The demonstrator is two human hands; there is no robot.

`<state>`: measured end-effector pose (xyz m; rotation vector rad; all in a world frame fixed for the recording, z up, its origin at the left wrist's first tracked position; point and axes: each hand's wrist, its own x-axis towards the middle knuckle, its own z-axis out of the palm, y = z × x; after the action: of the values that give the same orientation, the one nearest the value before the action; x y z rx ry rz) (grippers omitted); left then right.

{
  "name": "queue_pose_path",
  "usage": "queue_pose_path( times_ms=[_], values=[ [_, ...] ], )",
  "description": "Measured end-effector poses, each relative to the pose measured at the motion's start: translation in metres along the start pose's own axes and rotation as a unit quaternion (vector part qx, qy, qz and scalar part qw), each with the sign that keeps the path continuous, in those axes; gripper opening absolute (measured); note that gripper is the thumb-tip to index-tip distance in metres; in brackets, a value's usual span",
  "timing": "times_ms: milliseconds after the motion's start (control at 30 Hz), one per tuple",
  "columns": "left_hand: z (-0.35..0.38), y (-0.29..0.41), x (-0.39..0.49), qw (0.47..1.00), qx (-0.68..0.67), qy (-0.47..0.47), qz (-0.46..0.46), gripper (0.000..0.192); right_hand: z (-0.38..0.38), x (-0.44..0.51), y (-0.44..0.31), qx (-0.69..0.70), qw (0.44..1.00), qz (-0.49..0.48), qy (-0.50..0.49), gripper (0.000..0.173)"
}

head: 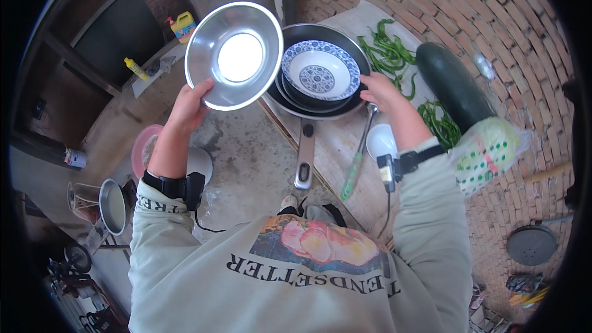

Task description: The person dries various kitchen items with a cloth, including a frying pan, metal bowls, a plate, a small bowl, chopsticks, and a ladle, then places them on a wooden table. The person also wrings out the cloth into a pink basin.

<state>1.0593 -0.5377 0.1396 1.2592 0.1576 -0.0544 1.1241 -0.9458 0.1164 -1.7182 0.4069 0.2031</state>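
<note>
My left hand [192,101] grips the rim of a shiny steel basin [202,62], thumb on its inside, tilted up beside a dark frying pan [296,32]. Inside the pan sit nested bowls, with a blue-and-white patterned bowl [344,71] on top. My right hand [381,92] is at the right rim of that bowl, its fingertips over the pan's edge; whether it grips the bowl is hard to tell. Below this hand lies a utensil with a green handle [354,175], its metal end near the pan. A small white bowl [380,141] stands partly behind my right forearm.
Green chili peppers [386,51], a large dark green winter melon [451,85] and a bagged pale vegetable [485,155] lie along the brick wall. The pan's handle [305,155] juts past the table edge. A pink basin [141,148] is at the left, with bottles [183,27] on a ledge.
</note>
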Motion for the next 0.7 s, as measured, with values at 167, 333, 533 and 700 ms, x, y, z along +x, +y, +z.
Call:
queue_pose_path(
  times_ms=[167, 333, 533, 700],
  values=[
    [-0.021, -0.009, 0.031, 0.999, 0.027, 0.021, -0.032, 0.027, 0.023, 0.073, 0.023, -0.076, 0.995, 0.066, -0.023, 0.031],
    [-0.028, -0.014, 0.042, 0.997, -0.012, 0.033, -0.071, 0.022, 0.019, 0.079, 0.021, -0.364, 0.927, -0.079, 0.036, 0.033],
    [0.033, -0.009, 0.069, 0.98, 0.045, -0.107, -0.16, 0.018, 0.027, 0.066, 0.015, -0.214, 0.976, -0.004, 0.042, 0.029],
    [0.11, -0.027, 0.117, 0.939, 0.184, -0.206, -0.206, 0.022, 0.02, 0.059, 0.011, -0.104, 0.994, 0.021, 0.02, 0.038]
  ],
)
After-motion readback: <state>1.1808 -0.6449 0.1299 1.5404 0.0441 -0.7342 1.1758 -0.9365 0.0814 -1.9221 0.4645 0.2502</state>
